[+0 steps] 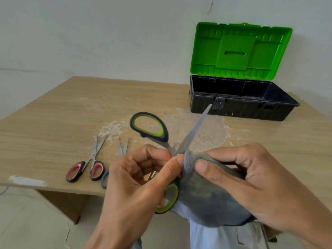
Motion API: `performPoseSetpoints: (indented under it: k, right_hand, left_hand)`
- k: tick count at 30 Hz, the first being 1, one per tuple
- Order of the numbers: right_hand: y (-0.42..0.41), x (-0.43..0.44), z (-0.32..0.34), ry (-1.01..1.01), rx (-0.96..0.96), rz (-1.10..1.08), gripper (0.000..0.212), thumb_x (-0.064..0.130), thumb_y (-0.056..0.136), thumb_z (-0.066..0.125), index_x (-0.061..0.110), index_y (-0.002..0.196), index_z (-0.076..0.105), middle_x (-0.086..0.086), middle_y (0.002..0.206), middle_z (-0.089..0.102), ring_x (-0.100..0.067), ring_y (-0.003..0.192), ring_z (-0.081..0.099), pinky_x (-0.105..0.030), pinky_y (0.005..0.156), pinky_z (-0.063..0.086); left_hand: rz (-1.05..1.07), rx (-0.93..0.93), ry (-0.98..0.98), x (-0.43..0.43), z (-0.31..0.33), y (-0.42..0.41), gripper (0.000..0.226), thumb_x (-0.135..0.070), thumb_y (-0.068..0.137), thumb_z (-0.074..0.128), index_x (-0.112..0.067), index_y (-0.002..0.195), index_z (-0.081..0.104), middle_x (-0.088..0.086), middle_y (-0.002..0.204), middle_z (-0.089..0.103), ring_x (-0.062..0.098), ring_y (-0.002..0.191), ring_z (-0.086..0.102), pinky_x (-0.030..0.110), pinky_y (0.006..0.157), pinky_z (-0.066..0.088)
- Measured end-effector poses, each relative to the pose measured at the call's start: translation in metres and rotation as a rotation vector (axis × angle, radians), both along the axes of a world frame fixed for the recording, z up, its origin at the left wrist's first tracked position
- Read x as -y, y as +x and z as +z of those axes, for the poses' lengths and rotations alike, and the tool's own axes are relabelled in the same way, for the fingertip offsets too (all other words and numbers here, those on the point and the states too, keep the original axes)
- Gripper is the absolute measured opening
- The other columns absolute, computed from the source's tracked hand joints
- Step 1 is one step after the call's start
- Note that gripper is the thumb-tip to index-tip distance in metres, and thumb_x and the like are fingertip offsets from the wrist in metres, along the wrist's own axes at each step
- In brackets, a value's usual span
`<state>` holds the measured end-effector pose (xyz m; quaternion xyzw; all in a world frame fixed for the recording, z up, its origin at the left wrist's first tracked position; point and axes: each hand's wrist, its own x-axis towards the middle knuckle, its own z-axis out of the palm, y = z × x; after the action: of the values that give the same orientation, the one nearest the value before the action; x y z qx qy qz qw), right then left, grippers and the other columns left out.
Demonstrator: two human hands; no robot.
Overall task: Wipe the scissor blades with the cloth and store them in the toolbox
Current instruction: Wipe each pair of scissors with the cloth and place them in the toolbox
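Observation:
My left hand (142, 178) grips a large pair of black-and-green scissors (152, 128), spread wide open, near the pivot. One long blade (195, 131) points up and right towards the toolbox. My right hand (248, 178) pinches a grey cloth (206, 193) around the base of that blade. The second green handle loop (170, 198) sticks out below my left hand, against the cloth. The toolbox (240, 108) stands open at the back right, with a black base and an upright green lid (240, 51). Its inside looks empty.
Pink-handled scissors (88, 166) lie on the wooden table (53, 123) at the left. Beside them lies a blue-handled pair (120, 153), partly hidden by my left hand. White dusty smears mark the table's middle. The table's front edge runs just under my hands; a white wall stands behind.

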<state>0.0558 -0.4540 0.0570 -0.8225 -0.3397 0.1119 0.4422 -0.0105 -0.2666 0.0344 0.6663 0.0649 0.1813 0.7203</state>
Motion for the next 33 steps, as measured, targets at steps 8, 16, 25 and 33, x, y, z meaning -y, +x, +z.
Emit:
performPoseSetpoints:
  k: [8,16,25,33]
  right_hand:
    - [0.005,0.007,-0.006,0.055,-0.055,-0.116,0.045,0.048,0.084,0.07,0.011,0.059,0.067,0.011,0.047,0.036,-0.003,0.044,0.033,-0.011,0.047,0.029]
    - [0.003,-0.002,-0.011,0.128,-0.019,-0.071,0.022,0.049,0.083,0.071,0.034,0.07,0.079,0.005,0.049,0.048,-0.004,0.047,0.041,-0.014,0.05,0.034]
    - [0.004,0.012,-0.02,0.24,-0.181,-0.151,0.038,0.059,0.08,0.074,0.023,0.087,0.085,-0.026,0.076,0.07,-0.051,0.07,0.063,-0.055,0.06,0.05]
    - [0.002,0.013,-0.019,0.229,-0.157,-0.137,0.028,0.056,0.083,0.072,0.032,0.09,0.084,-0.01,0.071,0.075,-0.045,0.062,0.066,-0.048,0.052,0.051]
  left_hand:
    - [-0.058,-0.146,-0.232,-0.001,-0.001,0.001,0.024,-0.026,0.052,0.082,-0.007,0.065,0.075,0.02,0.075,0.076,0.012,0.039,0.052,0.019,0.032,0.037]
    - [-0.033,-0.14,-0.276,0.004,-0.006,0.003,0.023,-0.025,0.054,0.081,-0.004,0.063,0.076,0.016,0.065,0.071,0.017,0.047,0.056,0.021,0.038,0.043]
    - [0.089,-0.112,-0.323,0.006,0.001,-0.001,0.018,-0.024,0.053,0.078,-0.007,0.056,0.073,0.016,0.06,0.068,0.012,0.037,0.051,0.017,0.031,0.037]
    - [0.106,-0.128,-0.292,0.008,0.004,-0.001,0.015,-0.023,0.056,0.077,-0.009,0.055,0.073,0.017,0.06,0.069,0.012,0.036,0.052,0.018,0.031,0.039]
